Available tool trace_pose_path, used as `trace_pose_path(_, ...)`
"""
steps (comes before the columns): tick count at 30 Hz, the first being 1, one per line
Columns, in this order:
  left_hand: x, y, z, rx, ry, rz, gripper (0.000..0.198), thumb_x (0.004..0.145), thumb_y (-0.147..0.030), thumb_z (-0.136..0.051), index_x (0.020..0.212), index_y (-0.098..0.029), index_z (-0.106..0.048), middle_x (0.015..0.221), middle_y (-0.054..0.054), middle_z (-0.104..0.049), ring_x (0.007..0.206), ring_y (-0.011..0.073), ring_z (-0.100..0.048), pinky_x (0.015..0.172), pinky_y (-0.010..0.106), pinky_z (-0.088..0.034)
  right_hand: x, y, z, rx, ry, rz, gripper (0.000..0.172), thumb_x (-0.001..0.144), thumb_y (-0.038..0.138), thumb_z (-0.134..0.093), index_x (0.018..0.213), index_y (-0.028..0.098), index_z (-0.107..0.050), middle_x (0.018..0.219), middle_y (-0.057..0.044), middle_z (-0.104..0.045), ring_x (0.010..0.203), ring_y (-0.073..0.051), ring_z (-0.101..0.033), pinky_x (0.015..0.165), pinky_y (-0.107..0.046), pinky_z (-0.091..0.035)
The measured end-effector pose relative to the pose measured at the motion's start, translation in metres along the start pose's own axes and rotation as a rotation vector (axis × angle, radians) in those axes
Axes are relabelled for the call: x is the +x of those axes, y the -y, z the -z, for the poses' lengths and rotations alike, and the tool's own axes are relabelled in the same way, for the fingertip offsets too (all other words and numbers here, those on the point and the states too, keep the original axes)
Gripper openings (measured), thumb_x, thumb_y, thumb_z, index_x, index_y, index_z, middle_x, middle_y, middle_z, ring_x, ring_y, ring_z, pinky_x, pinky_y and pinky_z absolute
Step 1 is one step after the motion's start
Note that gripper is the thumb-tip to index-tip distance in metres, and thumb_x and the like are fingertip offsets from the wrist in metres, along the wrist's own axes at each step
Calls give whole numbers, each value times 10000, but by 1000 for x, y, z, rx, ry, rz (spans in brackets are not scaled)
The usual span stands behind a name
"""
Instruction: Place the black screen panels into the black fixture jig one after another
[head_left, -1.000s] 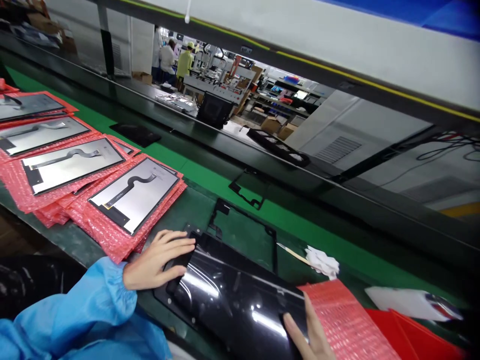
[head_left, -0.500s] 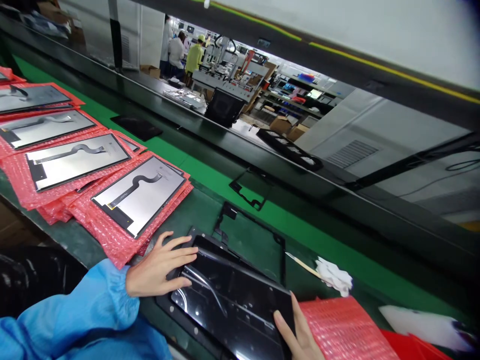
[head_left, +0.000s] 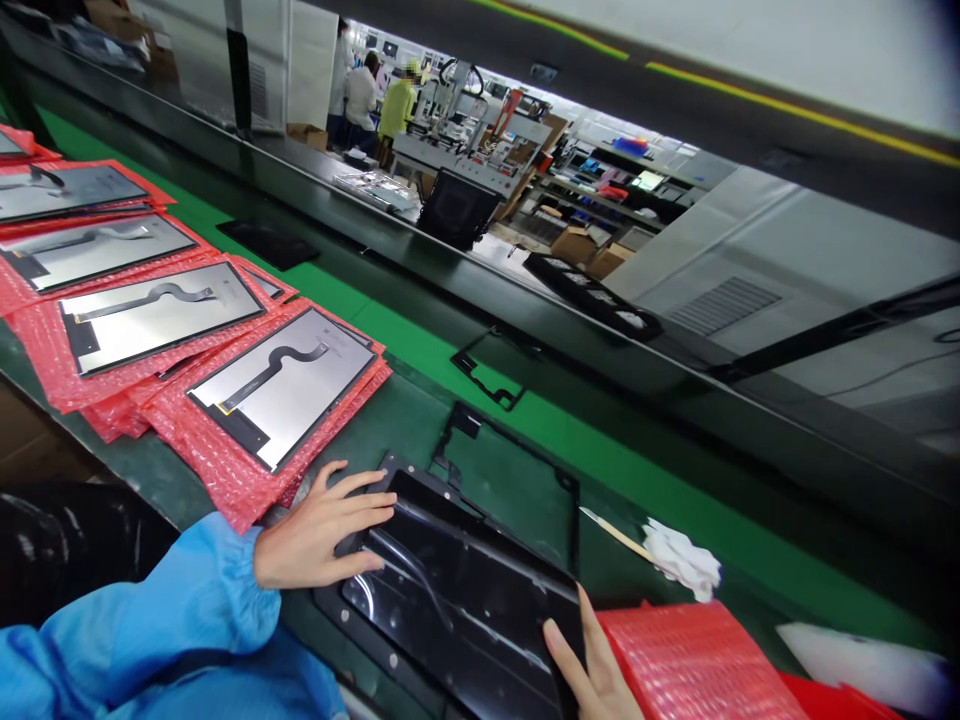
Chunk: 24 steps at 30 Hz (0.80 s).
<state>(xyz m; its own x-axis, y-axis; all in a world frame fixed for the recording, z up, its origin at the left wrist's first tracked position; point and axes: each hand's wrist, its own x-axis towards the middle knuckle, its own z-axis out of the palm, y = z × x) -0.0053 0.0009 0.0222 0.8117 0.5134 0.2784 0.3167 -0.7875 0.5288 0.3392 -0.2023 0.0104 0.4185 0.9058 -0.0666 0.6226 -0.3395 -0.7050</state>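
Observation:
A glossy black screen panel (head_left: pixel 480 600) lies tilted on a black fixture plate (head_left: pixel 358 632) with small round metal dots along its border. My left hand (head_left: pixel 322 532) rests at the panel's left end, fingers spread and stretched out, the fingertips on its edge. At the right end my right hand (head_left: pixel 596 670) grips the panel, its thumb on top and its other fingers mostly hidden along the far side. Just behind the panel lies a thin black frame (head_left: pixel 575 525) on the bench.
To the left, several display panels (head_left: pixel 285 385) with ribbon cables lie on red bubble wrap (head_left: pixel 214 480). A thin tool with a pale handle (head_left: pixel 622 530) touches a white cloth (head_left: pixel 681 558). More red bubble wrap (head_left: pixel 697 655) sits at right. A smaller black frame (head_left: pixel 487 382) lies on the green strip.
The view has shifted slightly. Both hands keep their places on the panel, and the reflections on its surface have changed a little.

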Motion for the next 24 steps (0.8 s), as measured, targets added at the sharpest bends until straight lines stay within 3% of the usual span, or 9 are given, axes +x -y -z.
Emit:
trace_pose_path(3, -1, 1, -2, -55, 0, 21, 502, 951, -533, -510, 1362, -246, -481, 1435, 11, -410, 1422, 204, -238, 1189, 452, -44, 1, 9, -3, 62, -41, -99, 736, 946, 547, -494, 1545, 192, -254, 1532, -7, -220, 1409, -294, -185, 1140, -421, -217)
trace_pose_path(7, -6, 5, -10, -163, -57, 152, 461, 1003, -438, -428, 1421, -246, -429, 1543, 24, -193, 1468, 218, -95, 1195, 444, -206, 3, 26, -9, 159, -118, -222, 828, 874, 598, -595, 1538, 216, -280, 1523, -8, -246, 1399, -320, -211, 1135, -437, -261)
trace_pose_path(10, -9, 7, -17, -217, -28, 193, 472, 1040, -349, -321, 1495, -222, -299, 1540, 17, -202, 1471, 171, -69, 1236, 426, -160, 4, 45, -14, 228, -166, -382, 899, 806, 661, -634, 1531, 247, -301, 1523, 2, -248, 1402, -342, -197, 1131, -485, -262)
trace_pose_path(12, -10, 8, -19, -200, -3, 159, 466, 1046, -314, -295, 1499, -206, -290, 1537, 18, -212, 1469, 158, -80, 1249, 419, -122, 3, 59, -16, 230, -183, -445, 891, 782, 667, -645, 1520, 290, -317, 1517, 23, -265, 1402, -338, -209, 1143, -507, -233)
trace_pose_path(18, -9, 8, -14, -63, 23, 71, 434, 1031, -258, -302, 1442, -179, -417, 1543, 72, -183, 1473, 214, -39, 1232, 478, -149, -3, 89, -17, 290, -225, -492, 918, 723, 650, -701, 1501, 316, -346, 1499, 39, -308, 1392, -301, -256, 1181, -464, -165)
trace_pose_path(24, -8, 7, -11, 32, 57, 15, 434, 1023, -273, -324, 1432, -206, -452, 1552, 127, -101, 1466, 280, 9, 1206, 532, -152, 0, 96, -18, 326, -217, -485, 967, 708, 678, -710, 1515, 349, -293, 1512, 55, -279, 1401, -295, -233, 1181, -478, -152)
